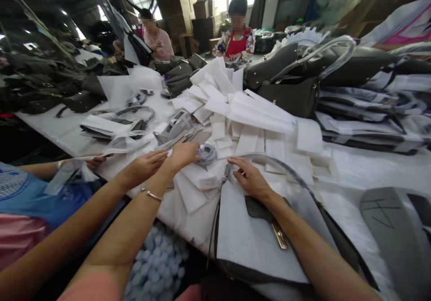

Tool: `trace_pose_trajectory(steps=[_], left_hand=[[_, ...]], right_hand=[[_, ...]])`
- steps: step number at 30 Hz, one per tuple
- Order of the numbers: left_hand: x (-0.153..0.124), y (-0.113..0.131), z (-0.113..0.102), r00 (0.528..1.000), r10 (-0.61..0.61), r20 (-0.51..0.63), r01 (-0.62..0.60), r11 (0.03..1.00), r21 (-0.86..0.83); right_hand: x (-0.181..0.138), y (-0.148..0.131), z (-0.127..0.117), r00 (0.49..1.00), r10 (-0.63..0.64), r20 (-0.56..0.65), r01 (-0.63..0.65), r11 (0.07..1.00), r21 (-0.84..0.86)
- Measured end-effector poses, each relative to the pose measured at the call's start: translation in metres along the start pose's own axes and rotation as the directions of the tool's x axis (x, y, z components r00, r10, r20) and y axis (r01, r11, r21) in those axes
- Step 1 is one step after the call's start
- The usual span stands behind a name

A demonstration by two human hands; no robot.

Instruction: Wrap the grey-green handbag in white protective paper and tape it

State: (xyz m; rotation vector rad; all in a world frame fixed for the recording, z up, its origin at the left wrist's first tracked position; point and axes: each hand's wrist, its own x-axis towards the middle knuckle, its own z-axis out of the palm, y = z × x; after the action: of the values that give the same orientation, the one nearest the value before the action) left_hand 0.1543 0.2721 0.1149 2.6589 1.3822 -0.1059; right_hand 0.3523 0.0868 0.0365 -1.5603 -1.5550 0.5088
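My left hand (183, 157), on the bracelet-wearing arm, reaches forward over the worktable. Its fingers are bent, and the fingertips close on the edge of a coiled, plastic-wrapped strap (206, 154). My right hand (249, 177) rests over the top of a dark handbag (259, 242), fingers apart and fingertips at the base of its wrapped handle (286, 168). White sheeting covers the bag's front, and a gold clasp (279, 236) shows below my forearm. Between my hands lies a small tag (208, 183) on white foam sheets (190, 189).
At my left, a co-worker's hand (143, 168) extends beside my arm; another hand (96, 161) holds thin material. White foam pieces (215, 90) are heaped mid-table. Dark bags (289, 94) stack at right, near a grey marked panel (387, 229). Two people sit across the table.
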Motion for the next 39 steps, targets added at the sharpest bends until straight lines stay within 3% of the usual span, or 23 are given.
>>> trace_pose_trajectory(steps=[3,5,8,10,13,16,18,20,22,26,33,39], left_hand=[[0.004,0.011,0.013,1.000,-0.018,-0.010,0.018,1.000,-0.018],[0.011,0.012,0.017,0.998,-0.053,-0.031,0.052,0.998,-0.035],[0.022,0.014,0.023,0.995,-0.088,-0.055,0.085,0.995,-0.050],[0.026,0.017,0.025,0.992,-0.105,-0.073,0.101,0.993,-0.053],[0.019,0.022,0.023,0.978,-0.145,-0.151,0.138,0.989,-0.052],[0.001,0.033,0.013,0.923,-0.155,-0.352,0.088,0.976,-0.199],[-0.011,0.047,0.008,0.913,-0.095,-0.397,-0.068,0.924,-0.377],[-0.019,0.069,0.009,0.943,0.049,-0.328,-0.206,0.862,-0.463],[-0.021,0.094,0.018,0.957,0.175,-0.231,-0.258,0.877,-0.406],[-0.016,0.131,0.047,0.963,0.206,-0.172,-0.244,0.940,-0.240],[-0.013,0.134,0.068,0.927,0.208,-0.311,-0.250,0.963,-0.101],[-0.009,0.133,0.079,0.948,0.139,-0.285,-0.203,0.956,-0.210]], right_hand=[[0.000,0.008,-0.009,0.963,0.162,-0.215,-0.132,0.980,0.150],[0.000,0.012,-0.016,0.923,0.234,-0.304,-0.191,0.968,0.163],[-0.001,0.012,-0.027,0.880,0.214,-0.424,-0.186,0.977,0.107],[-0.002,0.011,-0.033,0.865,0.116,-0.488,-0.158,0.986,-0.046],[-0.002,0.017,-0.039,0.896,-0.046,-0.443,-0.163,0.892,-0.422],[-0.003,0.030,-0.041,0.936,0.008,-0.352,-0.233,0.764,-0.602],[-0.003,0.038,-0.043,0.941,0.073,-0.330,-0.275,0.735,-0.620],[-0.003,0.042,-0.045,0.938,0.109,-0.330,-0.302,0.726,-0.618],[-0.003,0.042,-0.048,0.932,0.129,-0.337,-0.322,0.718,-0.616],[-0.005,0.038,-0.052,0.925,0.171,-0.339,-0.356,0.701,-0.617],[-0.005,0.040,-0.051,0.921,0.209,-0.328,-0.376,0.698,-0.609],[-0.007,0.036,-0.053,0.920,0.186,-0.344,-0.369,0.707,-0.603]])
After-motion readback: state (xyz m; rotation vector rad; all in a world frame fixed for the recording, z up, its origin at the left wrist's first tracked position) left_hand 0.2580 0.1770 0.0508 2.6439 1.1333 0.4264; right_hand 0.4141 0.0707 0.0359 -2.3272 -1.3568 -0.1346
